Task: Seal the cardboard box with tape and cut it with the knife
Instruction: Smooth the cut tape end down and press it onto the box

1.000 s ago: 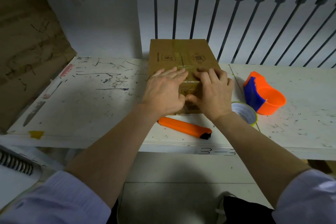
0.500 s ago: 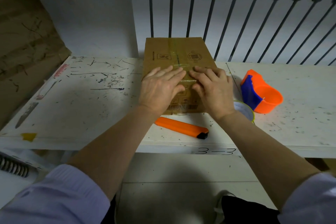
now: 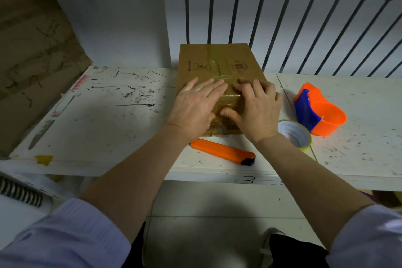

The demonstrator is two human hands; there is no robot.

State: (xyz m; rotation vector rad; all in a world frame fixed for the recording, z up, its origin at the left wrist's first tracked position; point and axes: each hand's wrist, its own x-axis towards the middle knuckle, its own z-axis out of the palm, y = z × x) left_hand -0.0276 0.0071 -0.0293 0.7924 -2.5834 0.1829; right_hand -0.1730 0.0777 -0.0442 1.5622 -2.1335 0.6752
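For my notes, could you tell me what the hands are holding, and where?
Nothing is gripped: the left hand and right hand press flat on the cardboard box, at its near top edge.

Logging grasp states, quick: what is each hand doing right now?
Left hand: open, flat on the cardboard box.
Right hand: open, pressing the box, holding nothing.

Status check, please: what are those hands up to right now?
Left hand, right hand flat on cardboard box, pressing tape. Knife untouched. Nothing blocking.

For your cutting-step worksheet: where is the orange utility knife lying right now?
In the head view, the orange utility knife lies untouched on the white table, near its front edge, just in front of the cardboard box and left of the tape roll.
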